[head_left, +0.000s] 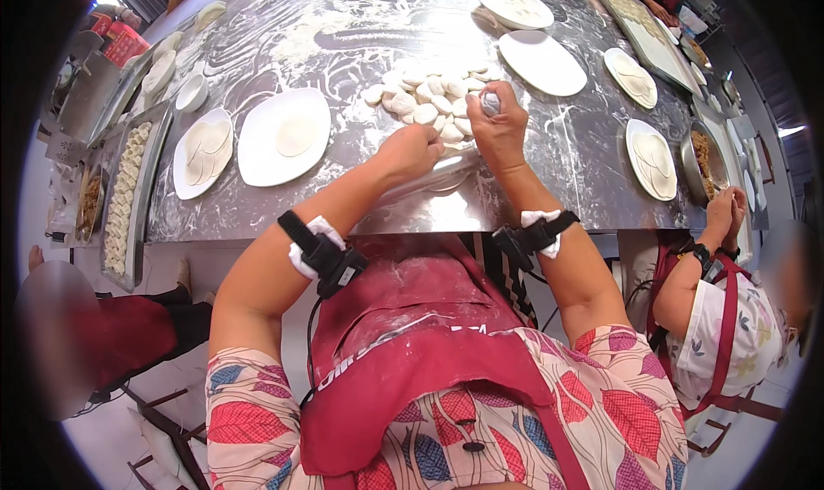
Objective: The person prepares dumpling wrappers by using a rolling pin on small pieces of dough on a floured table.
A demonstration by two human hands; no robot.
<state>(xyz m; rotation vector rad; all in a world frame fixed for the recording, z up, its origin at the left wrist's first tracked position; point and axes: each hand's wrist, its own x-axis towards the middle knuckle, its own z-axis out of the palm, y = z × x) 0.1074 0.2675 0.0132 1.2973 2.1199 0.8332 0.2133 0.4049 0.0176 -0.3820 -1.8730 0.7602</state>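
Observation:
My left hand (416, 150) is curled low over the floured table, just in front of a heap of small flattened dough pieces (426, 95). Its fingertips are hidden, so whatever they pinch cannot be made out. To the right of the heap, my right hand (501, 128) is closed in a fist around a grey round-ended object (490, 104); only its end shows between thumb and fingers. Under my wrists lies a long, pale, shiny bar (429, 176), somewhat blurred. A round dough wrapper (448, 183) shows partly at the bar's near side.
On the left, white plates (257, 160) (184, 181) carry round wrappers, beside a small white bowl (192, 93) and a tray of dumplings (120, 220). Rightward are a white plate (543, 63), wrapper plates (651, 160) and a filling bowl (699, 160). A co-worker's hands (726, 211) are near it.

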